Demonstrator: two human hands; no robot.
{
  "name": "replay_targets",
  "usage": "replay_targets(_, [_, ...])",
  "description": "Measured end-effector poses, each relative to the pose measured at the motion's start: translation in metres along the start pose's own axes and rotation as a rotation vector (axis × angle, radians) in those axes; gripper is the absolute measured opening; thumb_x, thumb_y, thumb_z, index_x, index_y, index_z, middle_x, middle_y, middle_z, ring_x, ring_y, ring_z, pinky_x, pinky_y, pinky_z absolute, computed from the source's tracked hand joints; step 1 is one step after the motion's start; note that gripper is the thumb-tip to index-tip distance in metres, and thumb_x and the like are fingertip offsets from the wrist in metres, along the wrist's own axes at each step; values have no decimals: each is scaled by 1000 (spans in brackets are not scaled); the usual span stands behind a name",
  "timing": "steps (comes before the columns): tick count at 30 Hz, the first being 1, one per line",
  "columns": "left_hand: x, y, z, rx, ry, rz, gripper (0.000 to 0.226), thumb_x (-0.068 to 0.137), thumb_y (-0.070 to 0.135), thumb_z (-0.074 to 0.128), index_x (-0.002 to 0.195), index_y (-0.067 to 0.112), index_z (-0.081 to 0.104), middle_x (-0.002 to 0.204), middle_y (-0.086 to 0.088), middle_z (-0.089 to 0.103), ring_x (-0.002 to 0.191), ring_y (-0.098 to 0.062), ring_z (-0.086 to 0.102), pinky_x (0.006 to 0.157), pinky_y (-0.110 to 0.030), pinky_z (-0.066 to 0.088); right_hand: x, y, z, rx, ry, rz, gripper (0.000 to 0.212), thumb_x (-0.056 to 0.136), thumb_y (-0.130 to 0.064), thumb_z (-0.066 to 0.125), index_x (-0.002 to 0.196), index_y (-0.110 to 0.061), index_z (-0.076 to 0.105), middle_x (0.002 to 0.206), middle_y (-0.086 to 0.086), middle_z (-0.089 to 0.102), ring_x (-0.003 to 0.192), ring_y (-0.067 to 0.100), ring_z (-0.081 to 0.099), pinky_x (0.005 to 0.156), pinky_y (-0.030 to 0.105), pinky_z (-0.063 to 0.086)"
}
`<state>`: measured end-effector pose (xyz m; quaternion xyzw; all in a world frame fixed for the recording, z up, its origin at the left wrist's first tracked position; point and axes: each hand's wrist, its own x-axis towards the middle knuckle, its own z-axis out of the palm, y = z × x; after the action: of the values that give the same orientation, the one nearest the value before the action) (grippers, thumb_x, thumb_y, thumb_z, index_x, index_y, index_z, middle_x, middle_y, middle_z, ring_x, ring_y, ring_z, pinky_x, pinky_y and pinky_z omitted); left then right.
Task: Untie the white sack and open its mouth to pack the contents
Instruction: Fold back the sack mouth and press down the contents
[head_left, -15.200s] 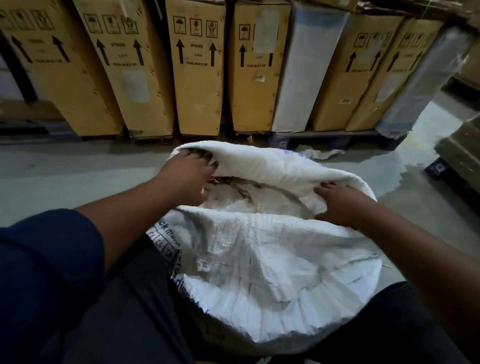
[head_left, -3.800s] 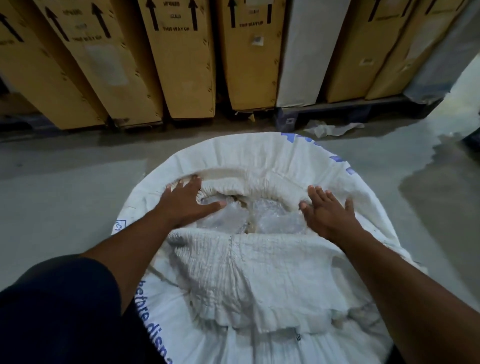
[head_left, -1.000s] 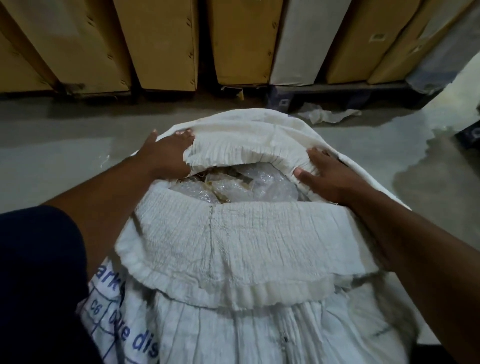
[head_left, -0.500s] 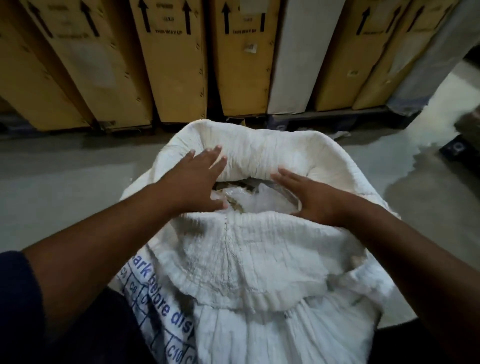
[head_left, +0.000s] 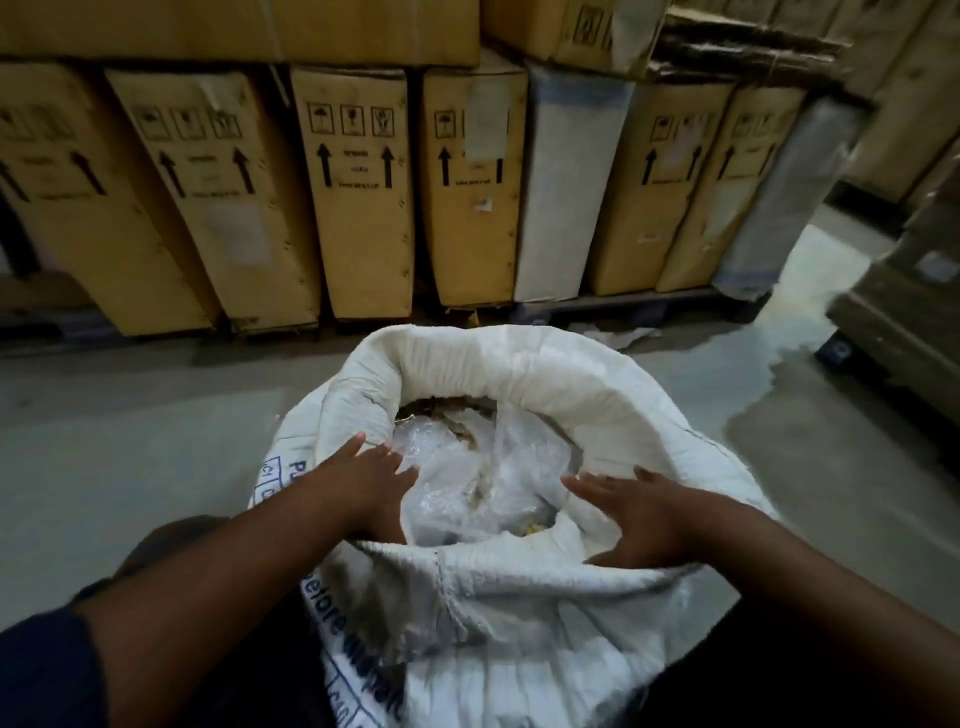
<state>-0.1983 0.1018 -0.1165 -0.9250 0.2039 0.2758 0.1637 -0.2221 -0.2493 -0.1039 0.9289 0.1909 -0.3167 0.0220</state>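
**Both hands spread flat inside the open sack mouth**

At the far left of the frame a dark blue sleeve (head_left: 47, 675) covers the upper arm, and the bare forearm runs up and right toward the centre. The left hand (head_left: 363, 488) lies palm down with its fingers (head_left: 395, 462) spread and extended, holding nothing; it rests at the left inner edge of the mouth, fingertips touching the clear plastic (head_left: 483, 483) inside.

The white sack (head_left: 519, 613) stands on the grey floor (head_left: 130, 441) in the lower centre of the frame, close against the person's body. Its mouth is wide open, the woven rim rolled outward into a thick collar all the way round. Blue printed lettering runs down its lower left side. Crumpled clear plastic fills the opening, with some brownish bits showing among it toward the far edge.

The right hand (head_left: 649, 514) sits at the right inner edge of the mouth, also palm down with fingers splayed and gripping nothing, pressing on the folded near rim.

Across the top of the frame stands a row of tall cardboard boxes (head_left: 358, 192) printed with black upward arrows, with a white-wrapped one (head_left: 566, 192) right of centre. A pale wet-looking patch (head_left: 753, 358) spreads over the floor at the right.
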Motion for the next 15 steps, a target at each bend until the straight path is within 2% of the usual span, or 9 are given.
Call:
replay_targets(3, [-21, 7, 9, 54, -48, -51, 108, 84, 79, 54, 165, 21, 13, 172, -15, 6, 160, -30, 0, 125, -53, -9, -17, 2, 11, -55, -39, 53, 126, 56, -102, 30, 162, -43, -2, 173, -8, 7, 158, 8, 3, 124, 46, -10])
replay_targets(6, [-39, 20, 14, 96, -52, -73, 98, 84, 74, 60, 161, 18, 33, 172, -16, 2, 159, -32, -2, 125, -51, -10, -28, 0, 16, -115, -41, 59, 123, 59, -103, 29, 163, -40, 11, 172, -11, 10, 158, 8, 4, 124, 48, -11])
replay_targets(8, [-46, 29, 9, 125, 19, -11, 89, 85, 73, 60, 154, 18, 46, 173, -11, -6, 160, -29, -9, 126, -50, -11, -31, -6, 14, -139, 52, 11, 117, 66, -100, 29, 162, -34, 23, 170, -6, 23, 158, 11, 11, 127, 47, -4])
replay_targets(10, [-48, 39, 6, 133, 139, 120, 84, 87, 70, 56, 153, 18, 47, 173, -7, -9, 159, -26, -12, 126, -49, -10, -30, -16, 10, -50, 157, -44, 105, 72, -94, 31, 159, -34, 32, 167, -2, 33, 157, 14, 19, 127, 41, 8])
replay_targets(12, [-50, 45, 6, 132, 162, 200, 82, 91, 65, 53, 158, 21, 38, 174, -6, 0, 160, -24, -7, 127, -47, -6, -28, -30, 6, 93, 171, -56, 98, 73, -93, 32, 156, -41, 33, 168, -1, 31, 155, 19, 25, 124, 39, 19])
replay_targets(15, [-51, 41, 8, 135, 45, 187, 72, 95, 59, 47, 156, 21, 39, 168, -3, 29, 160, -23, 5, 127, -46, 0, -23, -42, 5, 111, 92, -66, 99, 74, -96, 34, 157, -44, 29, 170, 3, 25, 154, 27, 26, 123, 42, 21])
